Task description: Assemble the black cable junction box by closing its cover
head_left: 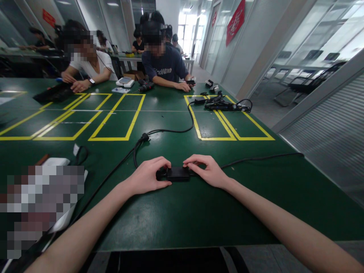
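Note:
A black power adapter (pixel 178 174) lies on the green table between my two hands, close to the front edge. My left hand (pixel 152 175) grips its left end, thumb at the lower side and fingers at the upper corner. At the right end, my right hand (pixel 205 170) has its thumb and forefinger brought together by the upper corner, near where a cord comes out. A black cord (pixel 261 156) runs off to the right from there. On the left side, a thicker cable (pixel 135 151) leads from beside my left hand up to a tied bundle.
Yellow tape rectangles (pixel 127 117) mark the green table (pixel 216 216). A heap of black adapters and cords (pixel 224 103) lies at the far right. Two people sit across, near a power drill (pixel 146 85) and a white device (pixel 125 82). A partly blurred white object (pixel 57 162) lies at left.

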Motion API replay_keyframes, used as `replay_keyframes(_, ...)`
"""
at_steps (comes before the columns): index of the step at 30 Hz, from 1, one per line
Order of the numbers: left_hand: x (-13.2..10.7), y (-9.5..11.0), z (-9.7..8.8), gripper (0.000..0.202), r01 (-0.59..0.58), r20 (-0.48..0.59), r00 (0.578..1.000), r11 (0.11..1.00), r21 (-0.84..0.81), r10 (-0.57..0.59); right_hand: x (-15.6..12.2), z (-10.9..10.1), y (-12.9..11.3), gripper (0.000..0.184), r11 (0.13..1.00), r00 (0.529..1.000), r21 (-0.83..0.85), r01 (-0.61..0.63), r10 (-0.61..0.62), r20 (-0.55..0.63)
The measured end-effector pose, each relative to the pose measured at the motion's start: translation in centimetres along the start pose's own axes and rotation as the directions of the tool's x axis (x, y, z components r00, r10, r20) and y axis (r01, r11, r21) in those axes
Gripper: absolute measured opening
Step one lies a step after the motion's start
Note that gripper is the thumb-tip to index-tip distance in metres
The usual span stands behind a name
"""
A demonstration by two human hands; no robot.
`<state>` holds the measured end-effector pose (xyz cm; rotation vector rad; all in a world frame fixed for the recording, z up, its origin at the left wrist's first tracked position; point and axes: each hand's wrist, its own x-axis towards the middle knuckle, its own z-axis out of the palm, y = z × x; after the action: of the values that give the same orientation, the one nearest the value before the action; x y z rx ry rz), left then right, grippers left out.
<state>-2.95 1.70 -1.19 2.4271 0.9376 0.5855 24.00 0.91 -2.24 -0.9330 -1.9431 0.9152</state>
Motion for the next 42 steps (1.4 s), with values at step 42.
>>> replay_keyframes(42,1.1,1.4,0.9,0.025,-0.083,0.149,0.988,0.956,0.282,0.042,-0.2,0.1,0.1,0.032,0.794,0.91,-0.51,0.331,-0.126,0.394)
